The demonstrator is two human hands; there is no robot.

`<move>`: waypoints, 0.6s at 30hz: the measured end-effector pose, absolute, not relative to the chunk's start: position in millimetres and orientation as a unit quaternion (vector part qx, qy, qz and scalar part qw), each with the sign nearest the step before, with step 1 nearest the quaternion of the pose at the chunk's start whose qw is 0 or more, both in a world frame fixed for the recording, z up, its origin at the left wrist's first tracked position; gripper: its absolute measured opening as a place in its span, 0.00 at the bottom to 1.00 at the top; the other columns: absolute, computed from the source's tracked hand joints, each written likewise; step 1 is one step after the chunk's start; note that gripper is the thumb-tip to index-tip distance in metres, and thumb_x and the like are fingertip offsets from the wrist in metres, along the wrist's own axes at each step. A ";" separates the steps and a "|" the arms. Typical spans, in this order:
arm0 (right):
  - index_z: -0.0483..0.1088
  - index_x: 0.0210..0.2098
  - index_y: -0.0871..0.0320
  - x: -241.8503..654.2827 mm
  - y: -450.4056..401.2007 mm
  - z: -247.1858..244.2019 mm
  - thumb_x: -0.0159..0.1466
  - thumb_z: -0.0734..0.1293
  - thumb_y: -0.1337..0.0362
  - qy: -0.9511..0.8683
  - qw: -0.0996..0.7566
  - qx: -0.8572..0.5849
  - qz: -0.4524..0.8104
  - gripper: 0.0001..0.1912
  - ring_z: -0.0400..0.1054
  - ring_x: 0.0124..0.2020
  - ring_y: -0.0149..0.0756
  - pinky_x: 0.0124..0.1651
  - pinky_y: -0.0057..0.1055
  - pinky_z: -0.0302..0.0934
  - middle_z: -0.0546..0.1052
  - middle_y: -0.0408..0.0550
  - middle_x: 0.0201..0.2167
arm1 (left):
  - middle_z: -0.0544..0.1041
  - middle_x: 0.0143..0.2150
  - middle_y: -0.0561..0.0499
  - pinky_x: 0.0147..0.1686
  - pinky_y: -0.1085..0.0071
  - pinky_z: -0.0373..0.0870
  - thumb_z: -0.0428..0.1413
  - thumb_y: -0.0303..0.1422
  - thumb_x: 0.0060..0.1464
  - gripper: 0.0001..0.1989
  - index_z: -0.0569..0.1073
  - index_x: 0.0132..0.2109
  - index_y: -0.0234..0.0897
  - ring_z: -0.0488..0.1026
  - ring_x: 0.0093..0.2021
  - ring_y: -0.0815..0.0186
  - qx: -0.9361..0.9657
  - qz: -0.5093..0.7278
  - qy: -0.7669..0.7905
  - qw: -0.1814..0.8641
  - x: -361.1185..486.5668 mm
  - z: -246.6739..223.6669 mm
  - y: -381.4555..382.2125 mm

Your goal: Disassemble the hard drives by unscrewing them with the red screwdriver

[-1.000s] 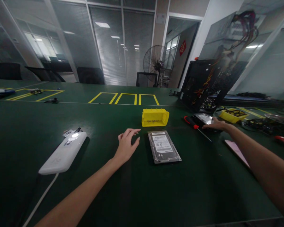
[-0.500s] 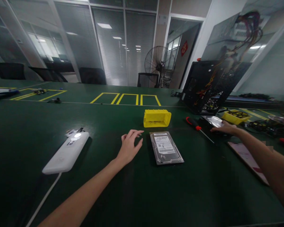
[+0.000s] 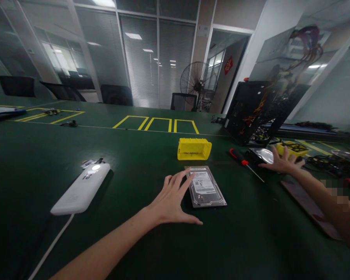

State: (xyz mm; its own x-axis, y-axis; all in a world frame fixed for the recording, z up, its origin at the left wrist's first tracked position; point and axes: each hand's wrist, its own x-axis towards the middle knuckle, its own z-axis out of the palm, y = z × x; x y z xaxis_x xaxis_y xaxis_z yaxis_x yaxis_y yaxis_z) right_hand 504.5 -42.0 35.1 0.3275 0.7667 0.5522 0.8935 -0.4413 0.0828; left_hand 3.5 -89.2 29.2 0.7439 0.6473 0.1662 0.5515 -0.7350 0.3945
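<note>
A silver hard drive [image 3: 207,192] with a white label lies flat on the green table. My left hand [image 3: 173,198] is at its left side, thumb and fingers spread wide, fingertips over the drive's far left corner; I cannot tell whether they touch it. At the right, my right hand [image 3: 281,161] has its fingers spread beside a black and silver box-shaped part [image 3: 264,155], which looks partly covered by the hand. A red and black screwdriver [image 3: 245,162] lies just left of that part. Behind the hard drive stands a small yellow bin [image 3: 194,149] with its open side towards me.
A white power bank [image 3: 81,190] with a cable lies at the left. An open black computer case [image 3: 251,112] stands at the back right, near a second yellow bin [image 3: 291,149] and dark cables [image 3: 323,165]. A phone [image 3: 310,210] lies under my right forearm.
My left hand has moved right and towards me, opening wide at the hard drive. My right hand has lifted its fingers and spread them beside the black and silver part.
</note>
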 end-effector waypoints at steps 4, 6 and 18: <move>0.51 0.65 0.64 409.1 -49.1 56.6 0.62 0.61 0.51 -0.667 0.160 -0.662 -0.301 0.38 0.52 0.61 0.57 0.57 0.49 0.50 0.56 0.67 0.62 | 0.42 0.70 0.44 0.58 0.43 0.52 0.53 0.61 0.43 0.52 0.40 0.68 0.48 0.46 0.65 0.41 0.932 0.141 0.307 0.135 12.7 31.4 -99.6; 0.65 0.55 0.63 352.1 -47.3 61.8 0.64 0.58 0.56 -0.749 0.151 -0.596 -0.248 0.24 0.62 0.53 0.48 0.56 0.42 0.55 0.70 0.59 0.51 | 0.43 0.69 0.44 0.58 0.44 0.52 0.53 0.58 0.47 0.48 0.43 0.68 0.48 0.48 0.65 0.43 0.932 0.139 0.312 0.118 16.4 31.7 -103.1; 0.71 0.50 0.59 229.7 22.5 36.5 0.65 0.58 0.65 -0.765 0.091 -0.635 -0.047 0.17 0.67 0.50 0.45 0.49 0.37 0.63 0.72 0.56 0.49 | 0.55 0.66 0.43 0.58 0.51 0.55 0.51 0.50 0.55 0.36 0.50 0.66 0.42 0.57 0.63 0.50 0.925 0.171 0.335 0.044 19.4 22.9 -109.7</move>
State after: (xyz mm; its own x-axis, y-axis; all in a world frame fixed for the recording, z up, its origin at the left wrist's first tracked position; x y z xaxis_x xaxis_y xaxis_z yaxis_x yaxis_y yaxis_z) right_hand 229.7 22.5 36.5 -0.1763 0.9639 0.1997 0.9811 0.1886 -0.0443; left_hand 19.4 -109.7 22.9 0.7167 0.6353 0.2875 0.6053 -0.7715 0.1959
